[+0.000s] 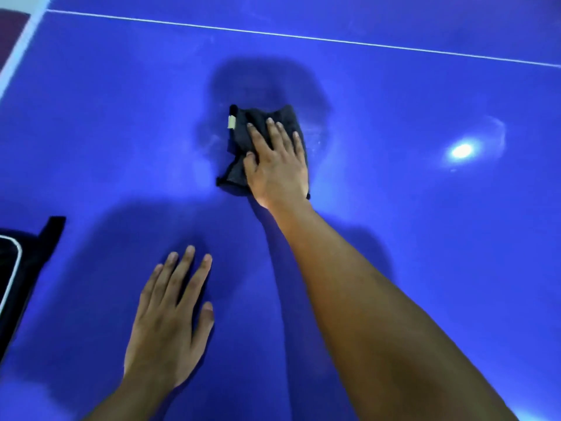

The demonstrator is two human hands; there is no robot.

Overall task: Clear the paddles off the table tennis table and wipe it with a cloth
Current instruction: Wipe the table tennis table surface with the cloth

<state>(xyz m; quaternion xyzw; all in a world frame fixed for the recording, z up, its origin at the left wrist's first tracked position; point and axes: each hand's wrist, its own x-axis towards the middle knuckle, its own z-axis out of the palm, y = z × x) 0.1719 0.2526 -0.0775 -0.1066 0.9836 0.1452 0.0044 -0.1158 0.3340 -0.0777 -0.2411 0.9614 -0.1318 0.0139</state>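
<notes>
The left hand (170, 317) lies flat on the glossy blue table tennis table (425, 253), with straight, slightly spread fingers that hold nothing. A thin white line (303, 36) crosses the far part of the surface, and a white edge band (27, 41) runs at the upper left. A bright lamp reflection (462, 151) shines at the right. A black object with a white rim (15, 262) sits at the left edge. The right arm is stretched forward; the right hand (277, 165) presses the crumpled dark grey cloth (243, 129) onto the middle of the table with nearly straight fingers.
</notes>
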